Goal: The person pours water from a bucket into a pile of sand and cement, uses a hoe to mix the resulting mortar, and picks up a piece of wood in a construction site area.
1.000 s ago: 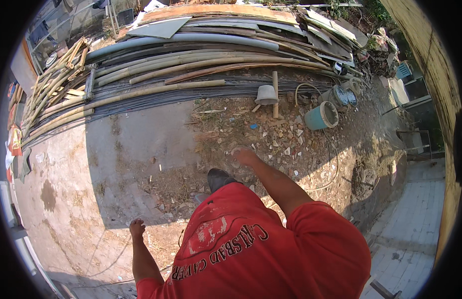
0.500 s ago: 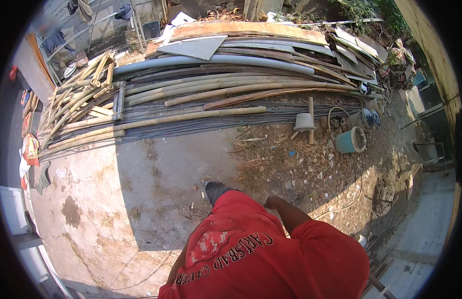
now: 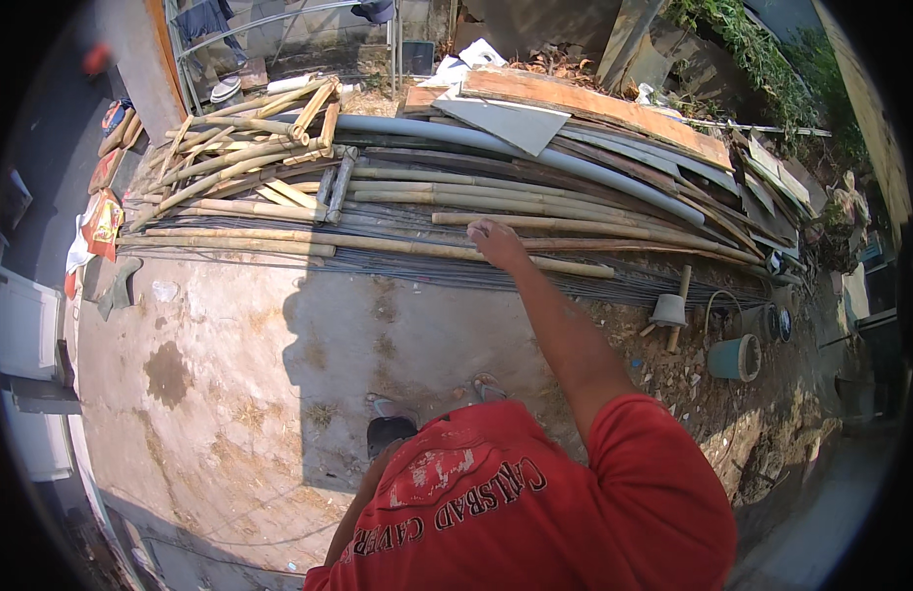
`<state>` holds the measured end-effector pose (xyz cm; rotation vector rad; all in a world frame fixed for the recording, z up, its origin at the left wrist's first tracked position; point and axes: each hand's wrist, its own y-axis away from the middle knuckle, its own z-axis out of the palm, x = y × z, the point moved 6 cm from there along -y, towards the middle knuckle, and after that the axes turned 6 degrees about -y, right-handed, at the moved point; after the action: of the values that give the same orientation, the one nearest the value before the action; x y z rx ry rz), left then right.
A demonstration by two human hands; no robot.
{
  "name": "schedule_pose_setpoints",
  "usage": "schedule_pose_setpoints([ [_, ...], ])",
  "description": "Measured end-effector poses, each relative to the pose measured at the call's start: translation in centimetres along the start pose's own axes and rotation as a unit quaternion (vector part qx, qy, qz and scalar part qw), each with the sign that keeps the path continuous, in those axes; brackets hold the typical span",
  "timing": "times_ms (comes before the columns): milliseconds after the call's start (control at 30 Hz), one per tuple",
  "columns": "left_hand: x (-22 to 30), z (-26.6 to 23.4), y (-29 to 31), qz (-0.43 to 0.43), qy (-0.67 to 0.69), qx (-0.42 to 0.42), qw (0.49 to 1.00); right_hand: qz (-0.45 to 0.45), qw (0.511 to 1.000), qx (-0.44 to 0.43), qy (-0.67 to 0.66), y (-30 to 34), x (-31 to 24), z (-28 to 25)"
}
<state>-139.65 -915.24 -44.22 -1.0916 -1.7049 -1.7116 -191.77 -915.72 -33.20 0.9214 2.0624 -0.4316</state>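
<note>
My right arm reaches forward, and my right hand [image 3: 493, 242] appears over the long bamboo pole [image 3: 407, 239] at the near side of the pile. Its fingers look curled in, with no object visible in them; whether it touches the pole I cannot tell. Steel rods [image 3: 417, 264] lie in a bundle beneath and beside that pole. More bamboo poles [image 3: 575, 209] rest just beyond the hand. Of my left arm [image 3: 363, 497] only a part shows, hanging beside my red shirt; the left hand is hidden.
Short bamboo pieces [image 3: 230, 163] are heaped at the left. Behind the poles lie a grey pipe [image 3: 614, 182] and wooden boards [image 3: 594, 110]. A teal bucket [image 3: 732, 358] and a grey bucket [image 3: 668, 311] stand at the right. Two sandalled feet [image 3: 489, 387] show on the concrete ground [image 3: 230, 345].
My right arm has swung out from beside my body to over the poles. The view has turned, so the pile appears further right, and a second foot shows.
</note>
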Motion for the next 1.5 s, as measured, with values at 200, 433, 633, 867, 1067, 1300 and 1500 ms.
schedule_pose_setpoints([
  [200,6.5,-14.8,8.4,-0.028,-0.102,0.040,0.994,0.166,0.964,-0.179,0.107,15.9,5.1,13.5],
  [433,6.6,-23.3,17.6,-0.014,-0.161,-0.086,0.983,0.266,0.804,-0.443,0.294,36.6,13.8,20.7],
  [633,5.3,-27.0,17.5,-0.045,-0.174,-0.106,0.978,0.152,0.855,-0.363,0.336,32.1,12.5,21.1],
  [867,8.8,-30.1,18.0,-0.076,-0.119,0.003,0.990,0.150,0.959,-0.215,0.105,17.3,-3.2,23.9],
  [1067,9.2,-31.6,17.9,-0.088,-0.077,0.053,0.992,0.074,0.913,-0.401,-0.017,14.1,-14.4,26.8],
  [1300,8.4,-31.6,17.3,-0.022,-0.165,0.116,0.979,0.105,0.863,-0.493,-0.043,10.8,-20.5,24.8],
  [1500,7.8,-30.5,16.5,-0.059,-0.173,0.179,0.967,0.122,0.789,-0.580,-0.165,7.1,-18.1,25.3],
])
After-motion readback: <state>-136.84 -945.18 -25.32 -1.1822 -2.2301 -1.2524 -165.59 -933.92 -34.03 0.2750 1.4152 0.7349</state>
